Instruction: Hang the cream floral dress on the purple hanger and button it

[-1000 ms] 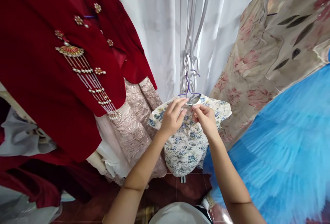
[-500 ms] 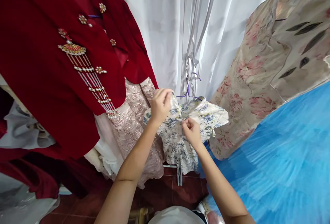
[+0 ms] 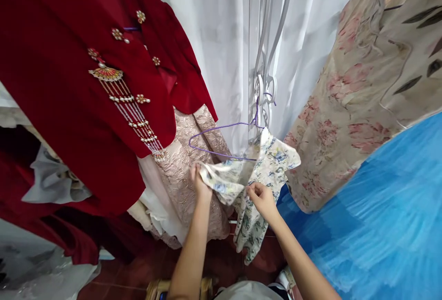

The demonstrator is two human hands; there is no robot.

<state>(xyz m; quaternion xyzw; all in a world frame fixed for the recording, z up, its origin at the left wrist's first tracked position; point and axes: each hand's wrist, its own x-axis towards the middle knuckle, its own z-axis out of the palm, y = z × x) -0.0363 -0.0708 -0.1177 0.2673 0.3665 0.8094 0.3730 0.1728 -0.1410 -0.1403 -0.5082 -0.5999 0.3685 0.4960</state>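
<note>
A white floral dress (image 3: 253,208) with blue and yellow print hangs half on a purple hanger (image 3: 221,127). The hanger's left arm is bare; the dress's right shoulder still rests over its other side. My left hand (image 3: 200,182) is closed on the left shoulder edge of the dress, pulled out below the bare hanger arm. My right hand (image 3: 260,198) pinches the dress front near its middle. The hanger hooks onto a white metal stand (image 3: 264,83) with curled ends.
On the left hang a dark red velvet jacket (image 3: 86,120) with a beaded tassel and a pink brocade skirt (image 3: 183,171). On the right are a beige floral garment (image 3: 348,102) and blue tulle (image 3: 380,212). White curtain (image 3: 221,28) behind; dark red tiled floor (image 3: 117,277) below.
My left hand has drawn the dress's left shoulder off the hanger, moving down and left. The hanger's left arm is now exposed. My right hand keeps its pinch, slightly lower.
</note>
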